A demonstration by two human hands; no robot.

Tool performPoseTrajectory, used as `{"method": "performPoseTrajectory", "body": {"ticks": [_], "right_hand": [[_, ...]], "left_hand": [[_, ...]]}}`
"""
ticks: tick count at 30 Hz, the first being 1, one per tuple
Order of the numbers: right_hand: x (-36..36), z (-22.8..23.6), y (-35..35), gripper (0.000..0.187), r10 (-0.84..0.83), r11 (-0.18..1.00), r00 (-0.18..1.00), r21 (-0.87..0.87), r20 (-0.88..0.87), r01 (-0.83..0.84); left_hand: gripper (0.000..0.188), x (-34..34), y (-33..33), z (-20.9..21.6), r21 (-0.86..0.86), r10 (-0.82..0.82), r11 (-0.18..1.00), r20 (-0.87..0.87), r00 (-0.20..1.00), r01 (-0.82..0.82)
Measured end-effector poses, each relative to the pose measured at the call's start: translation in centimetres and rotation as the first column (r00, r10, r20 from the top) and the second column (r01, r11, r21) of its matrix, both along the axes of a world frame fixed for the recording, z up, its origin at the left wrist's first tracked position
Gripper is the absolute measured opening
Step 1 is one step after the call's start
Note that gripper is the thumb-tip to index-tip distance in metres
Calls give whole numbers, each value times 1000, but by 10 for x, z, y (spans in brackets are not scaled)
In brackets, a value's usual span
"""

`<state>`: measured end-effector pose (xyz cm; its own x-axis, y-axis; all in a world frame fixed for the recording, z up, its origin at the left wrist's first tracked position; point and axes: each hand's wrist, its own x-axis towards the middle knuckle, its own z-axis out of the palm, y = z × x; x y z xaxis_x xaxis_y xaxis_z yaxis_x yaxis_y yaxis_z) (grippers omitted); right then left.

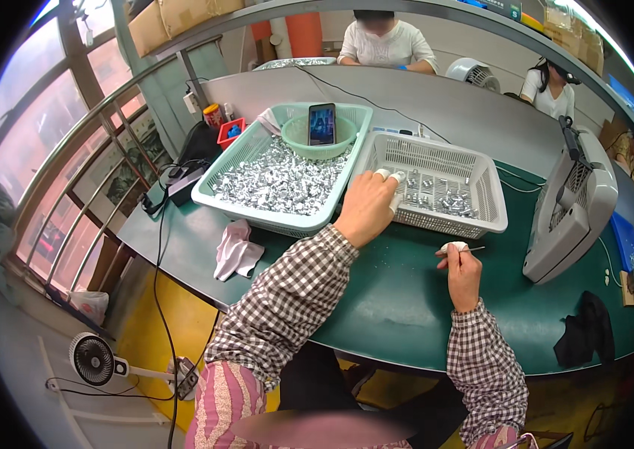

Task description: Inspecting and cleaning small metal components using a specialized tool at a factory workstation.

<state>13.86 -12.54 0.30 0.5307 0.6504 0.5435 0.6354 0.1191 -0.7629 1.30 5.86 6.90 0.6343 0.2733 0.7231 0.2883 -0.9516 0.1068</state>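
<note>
My left hand [368,203], with white covers on its fingers, reaches over the near left rim of the white basket [491,223]. Its fingers are bent close together, and whatever they may hold is hidden. Small silvery metal parts [455,203] lie scattered on that basket's floor. Above the table's near side, my right hand [464,275] is closed on a thin metal rod [477,248] that points to the right; a white cover wraps a fingertip there. To the left, a pale green basket [208,196] carries a heap of similar silvery parts [276,183].
A green bowl [343,137] with a phone [322,124] propped in it sits in the pale green basket. A cloth [238,251] lies near the left edge. A grey-white fan [571,202] stands right, beside a black cloth [585,333]. Two people sit beyond the partition [272,86].
</note>
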Motion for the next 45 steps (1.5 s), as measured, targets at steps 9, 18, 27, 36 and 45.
{"method": "performPoseTrajectory", "body": {"ticks": [9, 18, 27, 36, 45], "right_hand": [[-19, 11, -4, 21, 65, 997, 997, 37, 51, -67], [-21, 12, -5, 18, 66, 997, 995, 37, 79, -69], [-19, 14, -4, 16, -54, 990, 967, 137, 250, 20], [-27, 15, -8, 13, 85, 991, 994, 97, 70, -92], [-33, 18, -10, 9, 197, 967, 938, 102, 286, -234]], "left_hand": [[12, -102, 85, 41, -269, 166, 907, -478, 863, -323], [17, -97, 80, 26, -162, 240, 899, -595, 767, -407], [23, -66, -40, 24, -885, -471, 252, 241, 849, 392], [36, -30, -42, -44, -736, -158, -520, 582, 798, 434], [34, -33, -44, -58, -723, -183, -574, 571, 800, 384]]}}
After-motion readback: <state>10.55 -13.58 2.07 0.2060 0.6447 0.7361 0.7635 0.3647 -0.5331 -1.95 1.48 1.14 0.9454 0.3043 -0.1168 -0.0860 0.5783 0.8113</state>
